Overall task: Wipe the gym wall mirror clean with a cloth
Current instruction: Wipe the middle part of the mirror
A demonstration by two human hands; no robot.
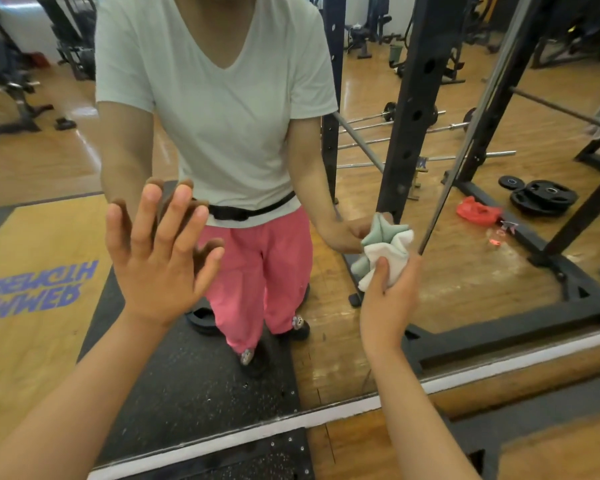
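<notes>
Head view, cloth bunched in right hand fingers, touching mirror

The left arm reaches up to the mirror, and the left hand lies flat with its fingers spread, fingertips touching the mirror. The right arm extends lower. The right hand grips a bunched cloth against the mirror.
</notes>
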